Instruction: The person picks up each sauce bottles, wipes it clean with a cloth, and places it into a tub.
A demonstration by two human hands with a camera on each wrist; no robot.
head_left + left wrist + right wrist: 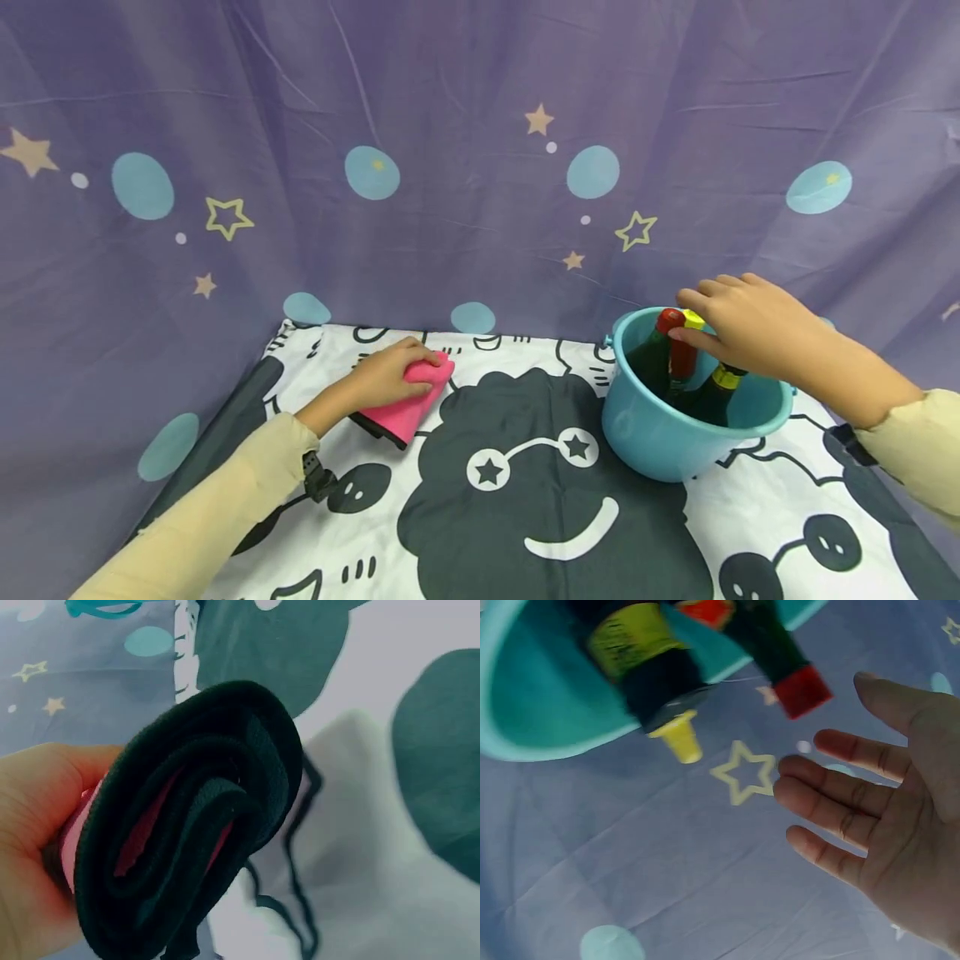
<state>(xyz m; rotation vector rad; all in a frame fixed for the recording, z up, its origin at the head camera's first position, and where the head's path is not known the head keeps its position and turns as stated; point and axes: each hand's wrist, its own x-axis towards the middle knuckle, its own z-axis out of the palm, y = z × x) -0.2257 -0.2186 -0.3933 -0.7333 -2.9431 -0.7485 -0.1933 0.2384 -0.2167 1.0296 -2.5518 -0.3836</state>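
Observation:
My left hand [384, 377] grips a rolled pink cloth [405, 413] with black edging, low over the patterned sheet. The left wrist view looks into the roll's dark end [191, 802], where the layers are wound together. Over a light blue bucket [660, 450], my right hand [750, 327] is spread, with its thumb near a green bottle's red cap [670, 318]. In the right wrist view its fingers [832, 799] are apart from the bottles. Also in the bucket are a red bottle [682, 360] with a yellow top and a dark bottle [705, 402] with a yellow neck band.
A white sheet [330, 550] with dark cartoon faces covers the surface. Behind it hangs a purple curtain [465, 100] with stars and blue ovals. The bucket stands toward the right rear, close to the curtain.

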